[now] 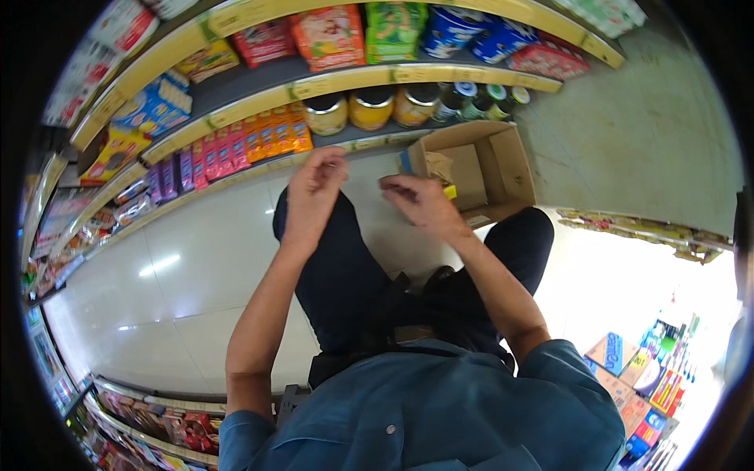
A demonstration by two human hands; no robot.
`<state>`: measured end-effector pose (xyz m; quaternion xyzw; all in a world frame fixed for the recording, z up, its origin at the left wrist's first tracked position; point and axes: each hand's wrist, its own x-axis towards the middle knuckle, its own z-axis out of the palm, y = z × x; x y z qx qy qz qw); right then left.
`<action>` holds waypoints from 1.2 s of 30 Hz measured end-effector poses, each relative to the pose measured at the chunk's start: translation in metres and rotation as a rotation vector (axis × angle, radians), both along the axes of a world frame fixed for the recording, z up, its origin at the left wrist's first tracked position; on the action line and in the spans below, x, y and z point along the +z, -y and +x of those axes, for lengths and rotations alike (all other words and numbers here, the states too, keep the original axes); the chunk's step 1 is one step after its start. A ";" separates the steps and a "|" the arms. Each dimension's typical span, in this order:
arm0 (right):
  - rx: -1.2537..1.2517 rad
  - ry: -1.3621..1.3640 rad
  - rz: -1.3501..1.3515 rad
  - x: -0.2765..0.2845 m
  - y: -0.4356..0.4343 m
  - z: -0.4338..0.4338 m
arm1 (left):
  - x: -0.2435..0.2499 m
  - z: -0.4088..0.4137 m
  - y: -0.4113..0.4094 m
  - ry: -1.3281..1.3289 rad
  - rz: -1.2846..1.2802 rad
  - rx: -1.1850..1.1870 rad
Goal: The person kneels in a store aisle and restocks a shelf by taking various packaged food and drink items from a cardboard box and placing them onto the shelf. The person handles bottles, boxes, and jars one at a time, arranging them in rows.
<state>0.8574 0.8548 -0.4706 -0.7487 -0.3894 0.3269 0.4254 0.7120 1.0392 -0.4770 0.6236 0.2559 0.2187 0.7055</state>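
My left hand (317, 191) is raised above my left knee, its fingers loosely curled with nothing visible in them. Just in front of it is the bottom shelf, with orange sachets (278, 130) and glass jars of yellow and pale food (371, 110). My right hand (423, 203) hovers by the near left side of an open cardboard box (511, 156); thumb and fingers are bent with a gap between them, and I see nothing held. A brown flap or piece of paper (439, 166) shows at the box's left, and a small yellow patch (450, 192) lies beside my right hand.
Small capped bottles (484, 101) stand right of the jars. Pink sachets (218, 154) line the shelf leftward. Above are bagged snacks (328, 36) and blue tubs (450, 29). A shelf unit (159, 406) stands behind me at left; stacked cartons (618, 377) are behind at right.
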 end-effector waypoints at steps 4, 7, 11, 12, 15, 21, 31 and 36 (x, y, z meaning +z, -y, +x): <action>-0.167 0.289 -0.133 -0.032 0.075 0.082 | -0.007 0.044 0.052 -0.159 0.077 -0.330; -0.071 0.529 -0.356 -0.069 0.099 0.121 | -0.013 0.068 0.080 -0.249 0.130 -0.470; 0.280 0.516 -0.678 -0.147 0.100 0.130 | -0.021 0.082 0.097 -0.301 0.154 -0.502; 0.333 0.499 -0.724 -0.179 0.111 0.137 | -0.025 0.088 0.105 -0.290 0.127 -0.523; 0.436 0.466 -0.684 -0.171 0.087 0.130 | -0.031 0.075 0.098 -0.328 0.081 -0.468; 0.132 0.351 -0.409 -0.096 0.101 0.148 | -0.030 0.074 0.091 -0.332 0.030 -0.408; -0.181 -0.430 -0.130 -0.019 0.154 0.182 | -0.016 0.099 0.099 -0.276 -0.074 -0.421; -0.141 -0.548 -0.046 -0.004 0.156 0.174 | -0.009 0.098 0.108 -0.256 0.030 -0.383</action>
